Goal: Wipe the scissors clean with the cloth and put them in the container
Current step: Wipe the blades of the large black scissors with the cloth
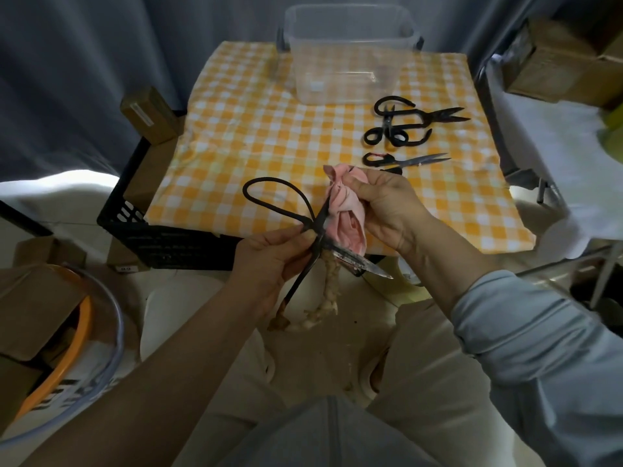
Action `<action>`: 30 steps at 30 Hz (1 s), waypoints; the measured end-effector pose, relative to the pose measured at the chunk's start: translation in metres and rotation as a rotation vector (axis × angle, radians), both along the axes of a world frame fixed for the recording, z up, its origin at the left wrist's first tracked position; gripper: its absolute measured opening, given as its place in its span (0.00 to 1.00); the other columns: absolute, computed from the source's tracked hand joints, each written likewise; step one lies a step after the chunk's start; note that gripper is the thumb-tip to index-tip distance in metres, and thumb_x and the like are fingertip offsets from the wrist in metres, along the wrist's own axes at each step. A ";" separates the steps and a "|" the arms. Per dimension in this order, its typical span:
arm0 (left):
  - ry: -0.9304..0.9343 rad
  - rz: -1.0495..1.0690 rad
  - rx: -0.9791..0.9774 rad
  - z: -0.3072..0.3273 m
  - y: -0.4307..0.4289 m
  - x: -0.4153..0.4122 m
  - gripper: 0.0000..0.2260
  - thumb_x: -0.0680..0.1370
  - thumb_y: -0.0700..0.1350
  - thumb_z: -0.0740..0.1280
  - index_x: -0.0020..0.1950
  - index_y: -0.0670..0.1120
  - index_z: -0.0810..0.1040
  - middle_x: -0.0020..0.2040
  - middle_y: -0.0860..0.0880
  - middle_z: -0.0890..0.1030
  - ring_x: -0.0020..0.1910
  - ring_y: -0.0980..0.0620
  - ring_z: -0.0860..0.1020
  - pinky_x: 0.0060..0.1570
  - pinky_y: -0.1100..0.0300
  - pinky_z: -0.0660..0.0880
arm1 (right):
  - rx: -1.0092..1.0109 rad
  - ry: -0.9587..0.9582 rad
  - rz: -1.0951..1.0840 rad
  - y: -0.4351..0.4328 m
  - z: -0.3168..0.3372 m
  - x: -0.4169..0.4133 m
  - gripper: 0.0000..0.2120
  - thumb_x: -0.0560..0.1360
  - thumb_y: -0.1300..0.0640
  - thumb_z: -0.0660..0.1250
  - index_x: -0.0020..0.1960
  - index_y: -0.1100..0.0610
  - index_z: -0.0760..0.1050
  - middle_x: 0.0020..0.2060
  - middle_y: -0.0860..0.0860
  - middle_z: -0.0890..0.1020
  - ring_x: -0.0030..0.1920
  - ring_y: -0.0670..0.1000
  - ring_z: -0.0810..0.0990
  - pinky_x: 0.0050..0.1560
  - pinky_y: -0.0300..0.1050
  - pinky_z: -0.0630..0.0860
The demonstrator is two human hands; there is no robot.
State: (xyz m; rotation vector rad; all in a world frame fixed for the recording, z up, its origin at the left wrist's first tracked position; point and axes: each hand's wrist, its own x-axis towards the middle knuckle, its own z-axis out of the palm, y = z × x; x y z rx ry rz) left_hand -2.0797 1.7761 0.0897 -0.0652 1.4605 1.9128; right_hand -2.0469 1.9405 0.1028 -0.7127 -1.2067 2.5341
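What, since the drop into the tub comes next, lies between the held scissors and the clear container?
Nothing visible does. The container stands open, no lid, straight across the checked tablecloth from the held scissors. The other scissors lie right of that line.

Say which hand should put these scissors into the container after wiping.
Left, probably. The left hand grips the scissors near the pivot, while the right hand holds the cloth. The container stands open ahead.
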 end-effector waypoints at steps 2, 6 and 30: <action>0.014 0.002 -0.013 0.001 0.002 -0.001 0.06 0.72 0.32 0.68 0.42 0.41 0.82 0.36 0.47 0.85 0.34 0.54 0.83 0.39 0.63 0.81 | -0.024 -0.031 -0.072 -0.001 -0.001 -0.003 0.13 0.77 0.69 0.61 0.59 0.73 0.71 0.43 0.59 0.81 0.36 0.50 0.82 0.36 0.43 0.81; 0.025 0.007 -0.042 0.001 0.006 -0.003 0.05 0.71 0.32 0.69 0.43 0.40 0.82 0.36 0.46 0.85 0.35 0.52 0.83 0.45 0.58 0.81 | -0.058 -0.119 -0.178 -0.003 -0.006 -0.009 0.13 0.77 0.68 0.62 0.60 0.73 0.71 0.47 0.61 0.81 0.40 0.54 0.80 0.40 0.47 0.82; 0.213 0.018 -0.027 -0.005 0.001 0.003 0.07 0.72 0.32 0.68 0.43 0.43 0.82 0.33 0.51 0.84 0.34 0.56 0.83 0.36 0.67 0.78 | 0.159 -0.174 -0.014 0.015 0.001 0.005 0.11 0.75 0.66 0.65 0.56 0.70 0.76 0.47 0.61 0.82 0.42 0.54 0.81 0.41 0.43 0.81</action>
